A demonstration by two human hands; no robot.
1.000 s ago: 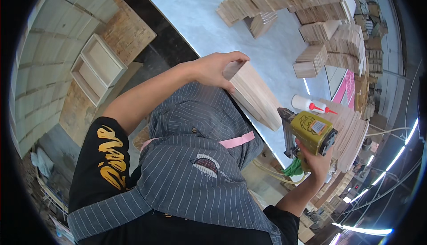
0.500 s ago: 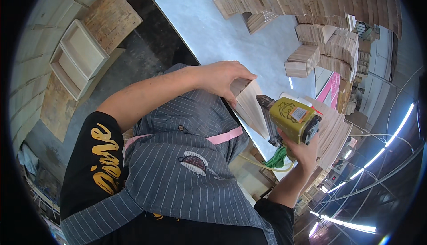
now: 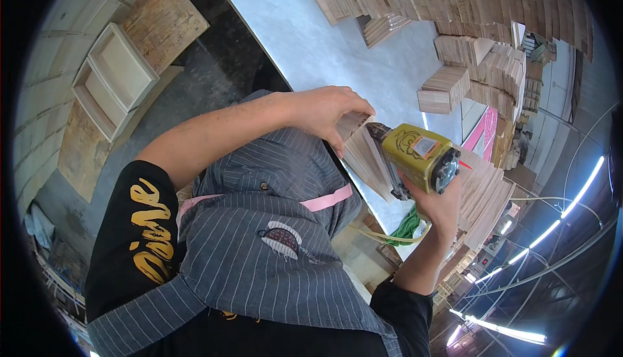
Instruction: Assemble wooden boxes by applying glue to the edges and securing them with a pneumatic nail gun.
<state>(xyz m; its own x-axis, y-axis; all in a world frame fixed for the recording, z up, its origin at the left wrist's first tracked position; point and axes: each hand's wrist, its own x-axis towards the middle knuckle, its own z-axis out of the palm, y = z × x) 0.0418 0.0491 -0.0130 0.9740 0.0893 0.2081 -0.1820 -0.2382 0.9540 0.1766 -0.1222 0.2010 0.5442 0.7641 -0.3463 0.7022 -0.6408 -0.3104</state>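
My left hand (image 3: 331,114) grips the far end of a pale wooden board piece (image 3: 365,156), thumb on one side and fingers on the other. That piece stands at the near edge of the light blue-grey table (image 3: 318,52). In my right hand (image 3: 435,202) is a yellow-green pneumatic nail gun (image 3: 418,153), fingers wrapped round its handle. The gun's dark nose lies against or right beside the wood, close to my left fingertips. Exactly how the boards join there is partly hidden by the gun and my hand.
Rows of stacked wooden boards (image 3: 454,0) line the table's far side, with a smaller stack (image 3: 444,90) nearer. More boards (image 3: 483,191) lie to the right of the gun. A green cloth (image 3: 407,226) and a pale hose hang by the table edge. Wooden drawer boxes (image 3: 123,65) sit at left.
My right hand has brought the nail gun left and slightly up, its nose now up against or close beside the wood. The left hand keeps its hold almost unmoved.
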